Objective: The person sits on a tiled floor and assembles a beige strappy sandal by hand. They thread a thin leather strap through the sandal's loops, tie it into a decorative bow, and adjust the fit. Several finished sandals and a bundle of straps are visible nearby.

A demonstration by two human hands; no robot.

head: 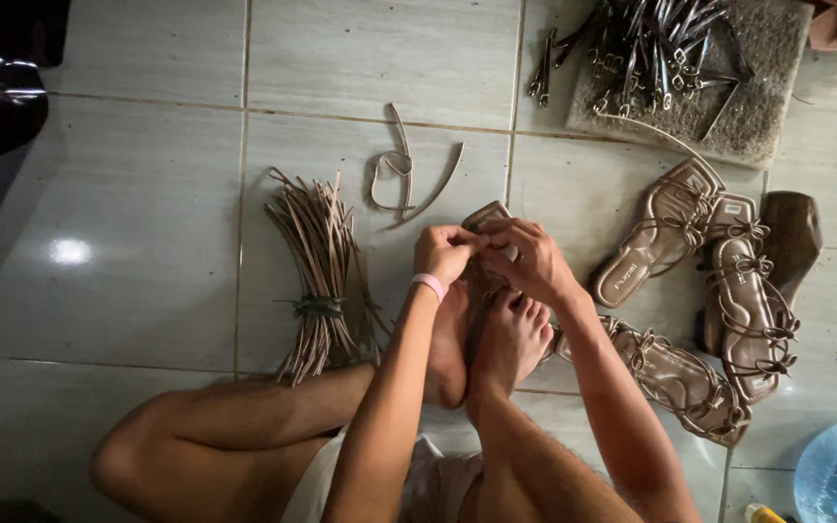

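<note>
strap bundle [317, 281] beside left hand [446, 250] (finished sandals [719, 291] opposite)

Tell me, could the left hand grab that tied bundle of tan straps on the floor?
Probably yes. The bundle of straps lies on bare tile just left of the left hand, with nothing between them. But that hand and the right hand are both pinching the sandal sole.

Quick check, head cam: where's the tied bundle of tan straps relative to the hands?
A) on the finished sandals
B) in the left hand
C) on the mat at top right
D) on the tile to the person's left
D: the tied bundle of tan straps lies on the tile floor, off to the side of the left hand, untouched.
</note>
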